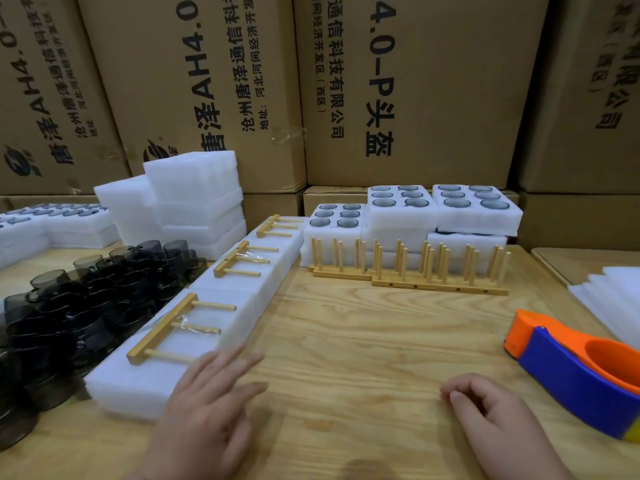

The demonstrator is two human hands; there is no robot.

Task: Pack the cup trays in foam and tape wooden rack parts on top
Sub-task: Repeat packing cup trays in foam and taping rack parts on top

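Plywood table (363,341), both hands low in the head view. Left hand (207,407) flat, fingers spread, holding nothing, its fingertips at the near right edge of the closest foam pack (156,368); contact unclear through blur. Right hand (491,410) loosely curled, empty, on bare wood just beside the orange-and-blue tape dispenser (571,368).

Three foam packs run in a row toward the back left, each with a wooden rack part (166,327) taped on top. Upright pegged rack pieces (408,271) stand mid-table, in front of foam trays with cups (478,206). Dark cups (86,292) cluster at left. Cardboard boxes (415,91) fill the background.
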